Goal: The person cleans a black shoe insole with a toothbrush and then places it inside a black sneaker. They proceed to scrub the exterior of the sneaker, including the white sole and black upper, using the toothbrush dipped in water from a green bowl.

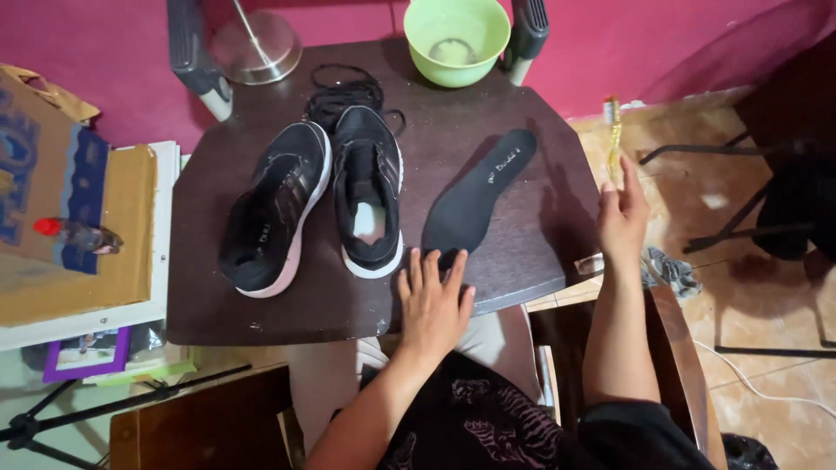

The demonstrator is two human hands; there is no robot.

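Two black sneakers with white soles sit on a dark brown chair seat (pixel 488 130). The left shoe (pixel 274 204) lies tilted on its side, and the right shoe (pixel 370 187) stands upright with its pale inside bare. A black insole (pixel 477 196) lies flat to the right of them. My left hand (pixel 433 305) rests flat on the seat's front edge, fingers spread, fingertips next to the insole's near end. My right hand (pixel 622 218) is off the seat's right edge, fingers extended, holding nothing. Black laces (pixel 341 91) are piled behind the shoes.
A green bowl (pixel 456 39) stands at the back of the seat. A metal lamp base (pixel 255 45) is at the back left. A box with yellow cloth (pixel 78 231) is at the left. A yellow-green tube (pixel 614 130) stands on the tiled floor.
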